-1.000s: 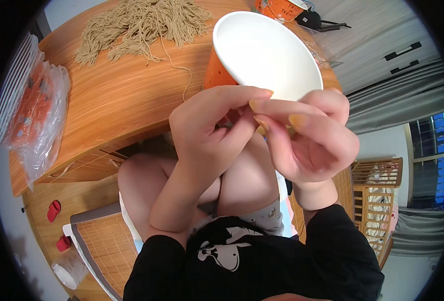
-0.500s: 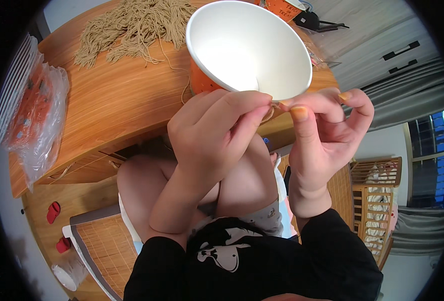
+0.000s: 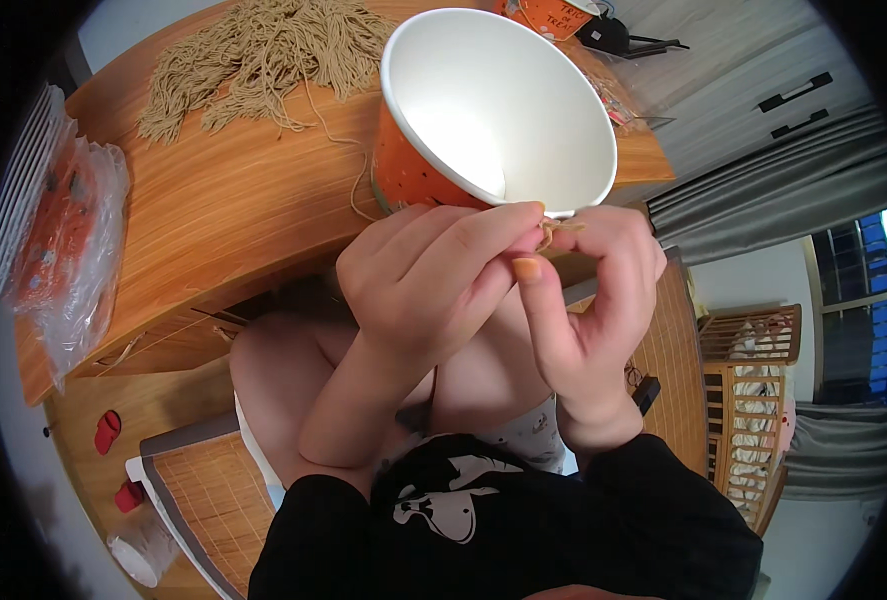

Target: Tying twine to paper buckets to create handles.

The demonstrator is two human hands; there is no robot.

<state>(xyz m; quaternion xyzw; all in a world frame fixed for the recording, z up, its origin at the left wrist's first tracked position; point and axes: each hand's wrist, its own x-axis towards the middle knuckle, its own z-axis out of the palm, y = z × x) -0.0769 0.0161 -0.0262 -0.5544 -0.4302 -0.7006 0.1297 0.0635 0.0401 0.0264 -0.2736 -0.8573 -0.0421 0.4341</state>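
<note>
A large paper bucket (image 3: pixel 413 165), orange outside and white inside, stands tilted toward me at the desk's edge. At its near rim my left hand (image 3: pixel 423 275) pinches a thin tan string (image 3: pixel 547 236) between thumb and forefinger. A small loop and a short loose end of the string show there. My right hand (image 3: pixel 603 310) is curled at the same spot, its forefinger against the string and its thumb close to the left fingertips. The exact contact of the right fingertips is partly hidden. More string trails down the bucket's left side.
A heap of tan cord (image 3: pixel 263 60) lies on the wooden desk (image 3: pixel 233 190). Plastic-wrapped orange and white items (image 3: pixel 73 220) lie at the left. Another orange bucket (image 3: pixel 548 15) and a black object (image 3: pixel 603 35) stand at the back right. A wooden crib (image 3: pixel 748 400) is farther right.
My right hand has moved left and in toward the string, its fingers going from spread to curled. The left hand keeps its pinch. The loop and loose end show more clearly.
</note>
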